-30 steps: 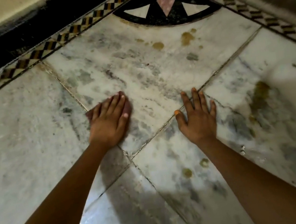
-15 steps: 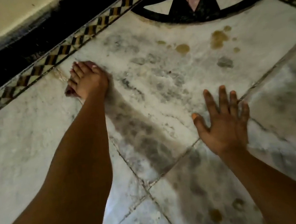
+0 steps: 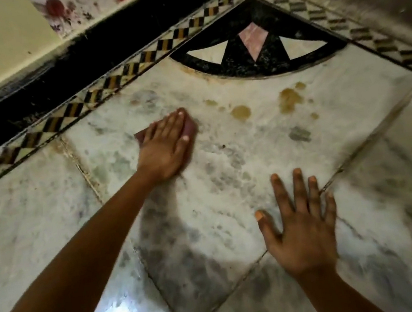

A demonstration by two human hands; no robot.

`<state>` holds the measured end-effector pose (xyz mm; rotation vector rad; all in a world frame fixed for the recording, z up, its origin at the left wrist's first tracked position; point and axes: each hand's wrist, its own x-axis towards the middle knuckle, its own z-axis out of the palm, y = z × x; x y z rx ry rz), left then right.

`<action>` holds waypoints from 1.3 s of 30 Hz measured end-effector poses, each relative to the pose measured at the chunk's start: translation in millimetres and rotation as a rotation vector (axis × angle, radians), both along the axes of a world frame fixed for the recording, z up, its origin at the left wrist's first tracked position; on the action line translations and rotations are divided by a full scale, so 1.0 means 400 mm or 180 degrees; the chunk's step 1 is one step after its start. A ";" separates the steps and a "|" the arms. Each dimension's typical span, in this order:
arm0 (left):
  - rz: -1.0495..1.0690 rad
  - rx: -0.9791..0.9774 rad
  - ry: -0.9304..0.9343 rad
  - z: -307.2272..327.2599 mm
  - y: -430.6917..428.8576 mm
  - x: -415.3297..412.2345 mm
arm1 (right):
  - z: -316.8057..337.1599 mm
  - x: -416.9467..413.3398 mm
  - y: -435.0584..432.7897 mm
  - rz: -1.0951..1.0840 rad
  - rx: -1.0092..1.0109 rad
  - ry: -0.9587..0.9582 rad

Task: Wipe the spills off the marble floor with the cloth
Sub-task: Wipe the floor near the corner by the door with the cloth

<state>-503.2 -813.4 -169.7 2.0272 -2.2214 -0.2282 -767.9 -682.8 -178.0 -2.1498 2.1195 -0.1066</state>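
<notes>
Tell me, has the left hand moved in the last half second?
Yes. The left hand slid the cloth rightward, off the tile joint, toward the brown spills.

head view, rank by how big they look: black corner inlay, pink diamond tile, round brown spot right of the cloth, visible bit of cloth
1. black corner inlay
2. pink diamond tile
3. round brown spot and visible cloth: too close to rank; the left hand covers most of the cloth.

Head camera looks steeply down, close above the marble floor (image 3: 265, 147).
</notes>
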 end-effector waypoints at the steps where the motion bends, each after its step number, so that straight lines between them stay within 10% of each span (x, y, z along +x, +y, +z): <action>1: 0.0239 -0.0041 -0.0015 -0.004 -0.009 0.045 | 0.001 0.000 0.000 -0.0004 -0.0010 -0.0009; 7: 0.1544 0.0206 0.0093 0.014 -0.208 0.034 | 0.008 0.001 0.010 -0.0036 -0.0107 -0.0179; 19: -0.1654 0.0111 0.0015 0.015 -0.028 -0.107 | 0.002 0.004 0.005 -0.0047 -0.0080 -0.0299; 24: 0.0064 0.0216 -0.0165 0.007 -0.144 -0.078 | -0.002 0.005 0.008 -0.0057 -0.0087 -0.0376; 33: -0.1196 0.0072 -0.0056 0.006 0.153 -0.169 | 0.006 -0.003 0.001 0.0081 0.0140 -0.0263; 39: 0.0304 0.0223 -0.0170 0.004 -0.003 -0.085 | 0.012 -0.001 0.004 0.0130 0.0235 -0.0162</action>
